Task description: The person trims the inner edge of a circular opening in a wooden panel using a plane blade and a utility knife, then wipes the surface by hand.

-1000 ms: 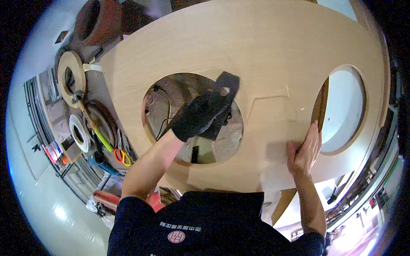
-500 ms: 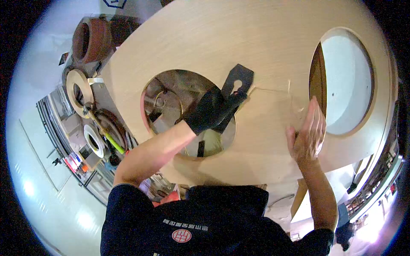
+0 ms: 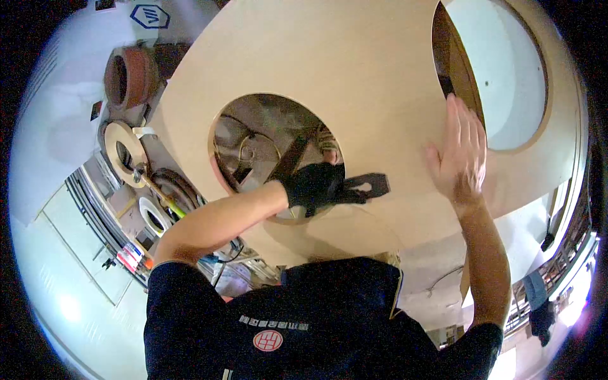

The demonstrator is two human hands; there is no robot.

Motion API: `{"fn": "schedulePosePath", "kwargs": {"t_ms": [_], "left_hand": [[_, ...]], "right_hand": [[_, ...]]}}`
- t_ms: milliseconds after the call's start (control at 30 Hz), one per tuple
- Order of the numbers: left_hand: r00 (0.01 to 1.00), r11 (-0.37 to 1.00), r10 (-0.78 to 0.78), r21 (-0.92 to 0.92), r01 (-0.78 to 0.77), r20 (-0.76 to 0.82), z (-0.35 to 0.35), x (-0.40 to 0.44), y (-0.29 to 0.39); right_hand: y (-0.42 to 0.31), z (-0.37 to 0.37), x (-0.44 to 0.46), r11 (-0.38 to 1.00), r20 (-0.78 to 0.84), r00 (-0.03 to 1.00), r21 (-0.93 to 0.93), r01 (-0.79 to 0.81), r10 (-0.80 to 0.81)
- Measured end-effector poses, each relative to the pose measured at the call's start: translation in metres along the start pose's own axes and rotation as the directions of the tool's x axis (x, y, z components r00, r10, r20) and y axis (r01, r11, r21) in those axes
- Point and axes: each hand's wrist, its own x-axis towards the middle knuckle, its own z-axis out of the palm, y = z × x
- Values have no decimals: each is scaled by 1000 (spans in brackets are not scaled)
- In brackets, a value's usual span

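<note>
In a black glove, my left hand [image 3: 313, 187] is closed around a dark, flat plane iron [image 3: 378, 184] with a keyhole-shaped slot. The blade lies at the lower right edge of a round cutout in a large pale wooden panel [image 3: 392, 82], its slotted end over the panel. The glove hides its other end. My bare right hand [image 3: 461, 149] rests flat on the panel with fingers stretched out, thumb apart, fingertips at the edge of a second oval opening.
A brown roll [image 3: 130, 77], a wooden ring [image 3: 125, 152] and a white ring [image 3: 154, 216] stand left of the panel. A brush-like tool with a yellow-green handle [image 3: 166, 201] lies beside them. Through the left cutout, floor and coiled material [image 3: 253, 149] show.
My left hand has swung the plane iron from pointing up and away to pointing right, lower along the cutout's edge. My right hand stays flat on the panel. The view has shifted.
</note>
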Motion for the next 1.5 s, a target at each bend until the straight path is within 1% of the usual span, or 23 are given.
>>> {"fn": "schedulePosePath", "kwargs": {"t_ms": [33, 67, 100, 133, 200, 300, 333, 433, 600, 667, 767, 900, 1000, 1033, 1067, 1100, 1133, 1167, 1233, 1333, 1367, 1467, 1500], "left_hand": [[987, 989, 123, 90, -114, -105, 6, -2, -5], [997, 1000, 26, 14, -26, -72, 14, 0, -8], [997, 996, -70, -56, 68, -39, 9, 2, -4], [977, 966, -214, -151, 210, -6, -1, 3, 5], [915, 878, -373, -261, 401, 152, -9, 7, 16], [789, 790, -394, -266, 553, 471, -22, 22, 11], [801, 808, -387, -251, 534, 457, -21, 20, 15], [887, 897, -334, -180, 403, 318, -7, 2, 31], [910, 968, -143, -137, 211, 389, 17, -29, 30], [906, 983, -89, -112, 148, 415, 27, -36, 23], [908, 995, -52, -59, 84, 415, 42, -46, 13], [931, 999, -34, 32, 24, 363, 60, -54, 5], [948, 995, -37, 101, 5, 317, 70, -57, 4], [952, 995, -39, 101, 9, 304, 68, -57, 3], [947, 999, -46, 36, 37, 318, 64, -58, 1], [973, 998, 46, -46, -36, 225, 92, -66, -19], [982, 986, 137, -112, -123, 128, 91, -68, -22], [956, 997, 71, -37, -63, 285, 90, -70, -24], [905, 997, -70, 48, 55, 419, 52, -77, 3], [852, 983, -185, 88, 163, 489, 42, -100, 5], [775, 970, -229, 67, 235, 590, 45, -99, -2], [723, 947, -244, -3, 322, 647, 59, -102, -10], [767, 972, -196, 20, 233, 611, 53, -101, -4]], "right_hand": [[0, 1, -1, 1000, -14, 1000, -20, -3, 3], [0, 2, -1, 999, -35, 999, -44, -6, 5], [-1, 4, -3, 998, -24, 999, -39, -44, 43], [-1, 5, -3, 997, -59, 998, -69, -29, 25], [-1, 7, -4, 993, -117, 993, -122, -5, -9], [0, 7, -2, 994, -125, 992, -108, 2, -16], [0, 7, -3, 994, -115, 993, -110, -3, -10], [3, 8, 2, 993, -114, 993, -115, -4, -10], [6, 7, -2, 997, -153, 988, -72, 18, -29], [10, 10, -4, 999, -105, 994, -55, 3, -8], [9, 10, -6, 999, -74, 997, -37, -13, 10], [4, 15, -6, 996, -106, 994, -75, -46, 38], [4, 15, -4, 995, -180, 983, -92, 31, -48], [5, 16, -4, 995, -176, 983, -94, 37, -53], [7, 17, -5, 995, -177, 983, -97, 38, -55], [9, 18, -5, 994, -181, 982, -102, 36, -54], [9, 18, -5, 995, -188, 980, -93, 42, -59], [10, 17, -6, 995, -195, 979, -87, 46, -63], [12, 18, -5, 995, -200, 978, -85, 51, -67], [10, 22, -7, 996, -190, 980, -81, 36, -51], [11, 24, -9, 997, -184, 982, -66, 32, -44], [8, 23, -11, 997, -220, 974, -65, 39, -53], [6, 20, -9, 996, -244, 967, -70, 59, -74]]}}
